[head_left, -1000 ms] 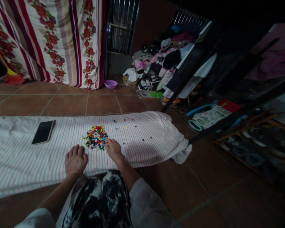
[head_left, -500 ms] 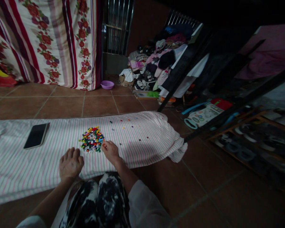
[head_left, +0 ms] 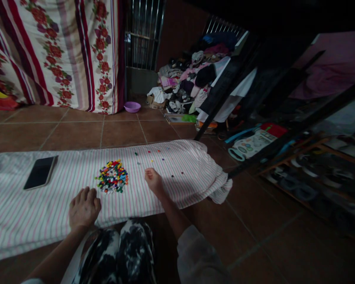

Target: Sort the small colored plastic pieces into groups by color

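A heap of small multicoloured pieces, like beads or tiny blocks (head_left: 111,176), lies on a striped cloth (head_left: 62,189). My right hand (head_left: 154,182) is over the cloth to the right of the heap, fingers pinched together; whatever they hold is too small to make out. Several single pieces lie spread apart beyond and to the right of that hand, among them a yellow piece (head_left: 152,161) and a dark piece (head_left: 172,176). Palm down, my left hand (head_left: 84,208) rests on the cloth just left of and nearer than the heap, its fingers loosely bent and slightly apart.
A phone or tablet (head_left: 40,172) with a dark screen lies at the left on the cloth. Beyond are a tiled floor (head_left: 77,132), a purple basin (head_left: 132,107) and a clothes pile (head_left: 195,75). At the right, a dark slanting post (head_left: 215,116) stands near a shoe rack (head_left: 296,157).
My right hand has moved from the heap's edge to the right, fingers still pinched. My left hand stays resting on the cloth. The whole view has shifted slightly.
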Demonstrator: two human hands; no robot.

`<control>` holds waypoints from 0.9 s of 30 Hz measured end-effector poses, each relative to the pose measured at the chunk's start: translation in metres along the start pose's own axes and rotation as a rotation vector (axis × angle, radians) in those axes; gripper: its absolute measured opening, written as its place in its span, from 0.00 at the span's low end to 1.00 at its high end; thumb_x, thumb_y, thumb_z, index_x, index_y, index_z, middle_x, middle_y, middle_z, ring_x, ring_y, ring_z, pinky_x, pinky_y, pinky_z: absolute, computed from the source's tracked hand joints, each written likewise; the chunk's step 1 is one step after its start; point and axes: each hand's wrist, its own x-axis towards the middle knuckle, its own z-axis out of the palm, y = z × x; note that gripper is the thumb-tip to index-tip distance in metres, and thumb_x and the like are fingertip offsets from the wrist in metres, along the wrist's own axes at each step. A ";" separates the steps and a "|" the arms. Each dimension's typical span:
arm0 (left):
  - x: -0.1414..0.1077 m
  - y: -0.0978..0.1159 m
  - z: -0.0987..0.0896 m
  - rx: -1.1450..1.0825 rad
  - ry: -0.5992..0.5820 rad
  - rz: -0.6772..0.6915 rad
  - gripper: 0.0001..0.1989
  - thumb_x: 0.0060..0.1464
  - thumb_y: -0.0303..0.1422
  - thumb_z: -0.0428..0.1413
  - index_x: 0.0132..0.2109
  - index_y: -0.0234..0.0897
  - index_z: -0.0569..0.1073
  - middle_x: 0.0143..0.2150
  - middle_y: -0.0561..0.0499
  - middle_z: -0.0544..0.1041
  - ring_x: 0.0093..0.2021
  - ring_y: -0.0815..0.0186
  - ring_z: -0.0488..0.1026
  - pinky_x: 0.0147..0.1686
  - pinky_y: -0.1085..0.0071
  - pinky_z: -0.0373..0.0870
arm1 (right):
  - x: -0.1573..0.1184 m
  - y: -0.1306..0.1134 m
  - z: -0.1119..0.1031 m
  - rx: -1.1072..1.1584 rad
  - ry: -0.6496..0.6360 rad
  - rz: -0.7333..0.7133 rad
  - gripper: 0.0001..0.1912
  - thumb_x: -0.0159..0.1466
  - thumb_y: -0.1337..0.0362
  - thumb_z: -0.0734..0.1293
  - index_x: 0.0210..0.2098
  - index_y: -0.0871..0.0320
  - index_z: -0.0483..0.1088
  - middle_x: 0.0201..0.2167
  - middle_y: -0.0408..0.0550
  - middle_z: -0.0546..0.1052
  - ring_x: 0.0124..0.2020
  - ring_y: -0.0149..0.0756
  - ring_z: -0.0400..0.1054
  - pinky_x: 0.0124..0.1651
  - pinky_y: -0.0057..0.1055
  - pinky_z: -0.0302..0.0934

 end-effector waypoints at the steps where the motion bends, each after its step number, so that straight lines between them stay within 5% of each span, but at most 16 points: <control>1: 0.000 0.000 0.001 0.002 0.003 -0.001 0.18 0.57 0.33 0.44 0.51 0.34 0.71 0.56 0.39 0.71 0.58 0.53 0.64 0.53 0.57 0.61 | 0.006 0.007 -0.008 -0.005 0.042 0.023 0.09 0.60 0.63 0.60 0.38 0.55 0.69 0.32 0.43 0.77 0.33 0.31 0.72 0.39 0.27 0.66; 13: -0.001 -0.002 0.005 0.026 0.007 0.015 0.18 0.57 0.33 0.44 0.51 0.34 0.71 0.57 0.40 0.70 0.58 0.53 0.65 0.52 0.57 0.61 | 0.063 0.075 -0.094 -0.296 0.303 0.282 0.11 0.57 0.64 0.61 0.34 0.57 0.73 0.33 0.47 0.78 0.36 0.34 0.72 0.43 0.28 0.63; 27: 0.000 -0.001 0.006 0.051 -0.005 0.003 0.18 0.57 0.33 0.44 0.51 0.35 0.71 0.57 0.42 0.71 0.59 0.54 0.65 0.53 0.58 0.61 | 0.093 0.098 -0.099 -0.490 0.215 0.380 0.10 0.62 0.63 0.61 0.33 0.56 0.75 0.32 0.46 0.79 0.34 0.32 0.70 0.37 0.24 0.58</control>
